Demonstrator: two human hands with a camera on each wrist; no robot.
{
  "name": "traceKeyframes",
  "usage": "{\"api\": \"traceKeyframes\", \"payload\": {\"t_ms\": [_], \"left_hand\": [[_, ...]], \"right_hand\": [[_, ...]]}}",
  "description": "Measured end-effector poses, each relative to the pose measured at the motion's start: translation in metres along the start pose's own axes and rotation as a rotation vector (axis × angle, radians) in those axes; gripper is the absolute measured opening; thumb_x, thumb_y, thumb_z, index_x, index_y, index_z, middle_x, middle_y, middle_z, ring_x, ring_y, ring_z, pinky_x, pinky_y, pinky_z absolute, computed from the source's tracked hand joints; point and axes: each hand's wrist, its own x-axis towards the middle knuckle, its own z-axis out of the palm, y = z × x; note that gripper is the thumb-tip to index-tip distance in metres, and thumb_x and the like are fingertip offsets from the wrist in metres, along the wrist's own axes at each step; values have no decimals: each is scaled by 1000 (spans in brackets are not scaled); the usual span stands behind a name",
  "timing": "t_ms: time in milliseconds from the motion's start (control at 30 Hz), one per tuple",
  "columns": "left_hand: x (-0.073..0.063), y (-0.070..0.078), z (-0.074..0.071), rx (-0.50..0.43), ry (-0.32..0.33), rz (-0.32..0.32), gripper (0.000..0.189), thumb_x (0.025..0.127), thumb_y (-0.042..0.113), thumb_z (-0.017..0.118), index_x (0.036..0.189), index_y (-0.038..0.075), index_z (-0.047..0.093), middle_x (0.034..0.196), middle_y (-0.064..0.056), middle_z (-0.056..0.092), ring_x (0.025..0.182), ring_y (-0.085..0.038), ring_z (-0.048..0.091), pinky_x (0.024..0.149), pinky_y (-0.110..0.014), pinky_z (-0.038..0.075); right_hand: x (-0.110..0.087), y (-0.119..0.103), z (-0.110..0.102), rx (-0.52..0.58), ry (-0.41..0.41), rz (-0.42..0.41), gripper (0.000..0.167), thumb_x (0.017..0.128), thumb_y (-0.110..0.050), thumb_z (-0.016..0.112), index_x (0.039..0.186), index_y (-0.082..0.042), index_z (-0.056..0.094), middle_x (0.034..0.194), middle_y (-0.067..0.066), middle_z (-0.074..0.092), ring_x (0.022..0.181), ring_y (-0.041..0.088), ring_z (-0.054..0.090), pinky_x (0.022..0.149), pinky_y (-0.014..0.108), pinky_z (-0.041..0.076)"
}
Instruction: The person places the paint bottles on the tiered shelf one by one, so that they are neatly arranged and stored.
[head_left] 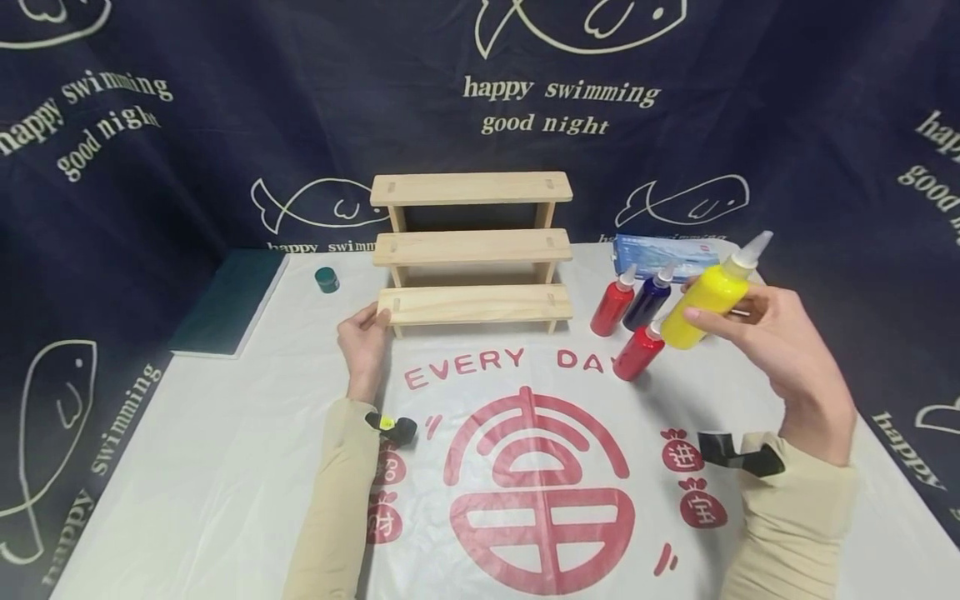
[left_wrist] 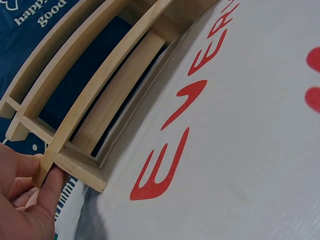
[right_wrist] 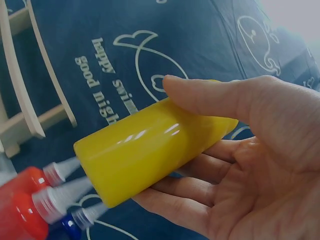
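My right hand (head_left: 787, 350) grips a yellow squeeze bottle (head_left: 705, 304) with a clear pointed nozzle, tilted and raised off the table. Its thumb lies along one side and the fingers along the other in the right wrist view, around the yellow bottle (right_wrist: 155, 150). My left hand (head_left: 364, 342) pinches the left end of the lowest board of a three-step wooden rack (head_left: 472, 304); in the left wrist view the thumb and fingers (left_wrist: 50, 192) hold the board's end. Near the yellow bottle stand two red bottles (head_left: 612, 307) and a dark blue bottle (head_left: 648, 302).
A blue printed packet (head_left: 667, 257) lies behind the bottles. Left of the rack are a small green jar (head_left: 327, 279) and a dark green book (head_left: 231, 302). The white tablecloth (head_left: 225, 467) has red print, and a navy curtain (head_left: 315, 108) hangs behind.
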Motion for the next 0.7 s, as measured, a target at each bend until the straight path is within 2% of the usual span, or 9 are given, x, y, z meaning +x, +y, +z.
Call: {"api": "traceKeyframes", "payload": {"t_ms": [200, 400, 633, 700], "left_hand": [[1, -2, 1, 12, 4, 5, 36, 94, 13, 62, 128, 2, 62, 127, -18, 64, 112, -23, 66, 90, -25, 58], [3, -3, 1, 2, 6, -5, 35, 94, 12, 62, 128, 1, 62, 127, -18, 64, 112, -23, 66, 90, -25, 58], [2, 0, 1, -9, 12, -10, 35, 94, 12, 63, 127, 1, 62, 125, -19, 65, 111, -24, 66, 90, -26, 58], [1, 0, 0, -7, 13, -12, 35, 94, 13, 63, 127, 1, 62, 125, -19, 65, 110, -24, 66, 89, -25, 58]], "right_hand": [[4, -9, 16, -11, -33, -8, 42, 91, -24, 69, 121, 4, 60, 87, -26, 65, 78, 1, 63, 67, 15, 54], [11, -21, 34, -20, -71, 5, 45, 91, -26, 69, 124, 3, 60, 90, -20, 66, 80, -3, 63, 75, 17, 50], [22, -36, 54, -10, -112, 28, 49, 91, -29, 69, 126, 3, 58, 111, 17, 68, 86, 7, 64, 78, 19, 52], [25, -39, 60, -9, -119, 38, 50, 91, -31, 69, 127, 3, 58, 117, 23, 66, 88, 11, 65, 79, 20, 53]]}}
